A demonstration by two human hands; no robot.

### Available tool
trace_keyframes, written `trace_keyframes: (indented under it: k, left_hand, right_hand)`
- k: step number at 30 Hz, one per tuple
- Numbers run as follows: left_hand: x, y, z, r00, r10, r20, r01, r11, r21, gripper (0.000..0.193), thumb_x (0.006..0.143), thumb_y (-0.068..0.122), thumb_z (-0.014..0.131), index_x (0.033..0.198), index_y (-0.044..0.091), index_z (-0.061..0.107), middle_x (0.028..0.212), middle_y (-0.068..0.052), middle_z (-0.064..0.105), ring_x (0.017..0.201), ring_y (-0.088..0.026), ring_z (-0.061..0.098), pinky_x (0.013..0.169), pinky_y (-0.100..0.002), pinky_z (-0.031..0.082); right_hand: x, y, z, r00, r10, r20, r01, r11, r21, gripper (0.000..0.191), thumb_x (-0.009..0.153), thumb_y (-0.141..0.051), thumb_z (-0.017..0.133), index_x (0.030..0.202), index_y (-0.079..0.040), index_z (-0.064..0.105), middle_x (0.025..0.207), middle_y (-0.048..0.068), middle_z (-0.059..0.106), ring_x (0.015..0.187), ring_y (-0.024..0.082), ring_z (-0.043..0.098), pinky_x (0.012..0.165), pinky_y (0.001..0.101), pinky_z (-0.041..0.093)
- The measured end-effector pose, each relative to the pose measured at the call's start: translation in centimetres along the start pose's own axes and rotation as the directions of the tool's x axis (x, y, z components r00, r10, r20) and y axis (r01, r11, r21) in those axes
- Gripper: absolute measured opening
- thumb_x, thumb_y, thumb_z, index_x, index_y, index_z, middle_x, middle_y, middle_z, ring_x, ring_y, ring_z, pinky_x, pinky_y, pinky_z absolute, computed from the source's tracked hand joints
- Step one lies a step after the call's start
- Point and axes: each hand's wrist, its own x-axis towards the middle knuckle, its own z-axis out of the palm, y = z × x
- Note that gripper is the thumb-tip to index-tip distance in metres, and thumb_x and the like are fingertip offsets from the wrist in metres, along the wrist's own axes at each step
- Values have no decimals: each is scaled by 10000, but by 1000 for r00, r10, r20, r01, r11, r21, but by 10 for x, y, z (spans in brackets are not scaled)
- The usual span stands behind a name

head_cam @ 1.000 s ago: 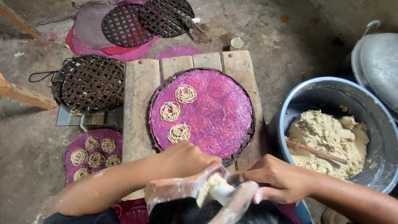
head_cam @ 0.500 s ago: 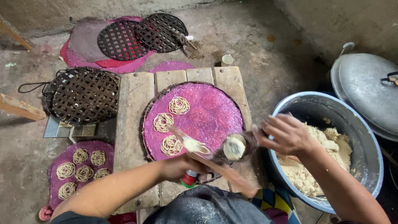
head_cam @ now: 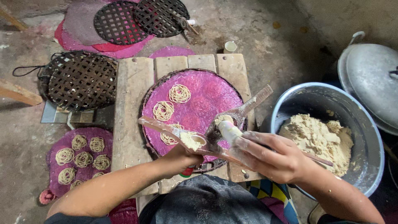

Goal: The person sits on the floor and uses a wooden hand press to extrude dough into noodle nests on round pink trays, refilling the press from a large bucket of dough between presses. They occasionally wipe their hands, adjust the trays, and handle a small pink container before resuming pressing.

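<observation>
Two hands grasping the wooden dough press: left hand underneath, right hand on its plunger.

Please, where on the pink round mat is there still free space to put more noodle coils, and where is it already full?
The pink round mat is bare on its right half, between the three noodle coils and the wooden slat table edge near the metal basin. Its left side is taken by coils, and its near edge is crowded by the left hand, right hand and press.
</observation>
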Motion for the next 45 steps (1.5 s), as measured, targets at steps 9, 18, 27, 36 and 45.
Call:
trace_keyframes:
  k: [9, 18, 27, 36, 45]
  left_hand:
    - [28, 16, -13, 875, 454, -172, -342, 828, 445, 348, 880, 203, 719, 1181, 65, 613, 1225, -99, 653, 1141, -251, 665, 977, -369, 552]
    - [12, 42, -8, 710, 680, -181, -240, 476, 846, 552, 815, 340, 797, 1272, 107, 596, 1416, -180, 554, 1262, -363, 580, 979, -473, 527]
    - [12, 35, -19, 743, 636, -209, -197, 506, 840, 676, 807, 307, 789, 1390, 104, 513, 1433, -158, 547, 1230, -348, 592, 907, -442, 548]
    - [4, 30, -33, 765, 574, -294, -234, 672, 703, 791, 767, 257, 839, 1440, 93, 457, 1374, -172, 582, 1221, -337, 603, 988, -423, 515]
    - [2, 27, -34, 704, 652, -282, -202, 565, 800, 405, 856, 234, 826, 1212, 160, 647, 1292, -128, 652, 1241, -310, 625, 1082, -426, 489]
  right_hand:
    - [17, -8, 43, 863, 497, 90, -480, 753, 450, 288, 846, -111, 814, 1127, -75, 766, 1114, 85, 744, 1012, 197, 757, 829, 280, 593]
    - [76, 3, 69, 851, 468, 237, -514, 655, 554, 509, 816, -67, 763, 1306, 18, 657, 1260, 172, 667, 1144, 305, 676, 966, 395, 565]
    - [75, 0, 98, 802, 564, 197, -560, 593, 579, 264, 827, -100, 823, 1030, -82, 655, 1098, 93, 714, 1070, 237, 719, 931, 337, 571]
    - [91, -2, 88, 943, 268, 195, -332, 749, 574, 340, 795, -77, 797, 1122, -3, 737, 1153, 157, 717, 1043, 326, 709, 903, 390, 557]
    - [76, 5, 89, 885, 422, 197, -451, 670, 590, 336, 747, -58, 818, 1067, 12, 742, 1083, 137, 729, 977, 266, 724, 821, 398, 603]
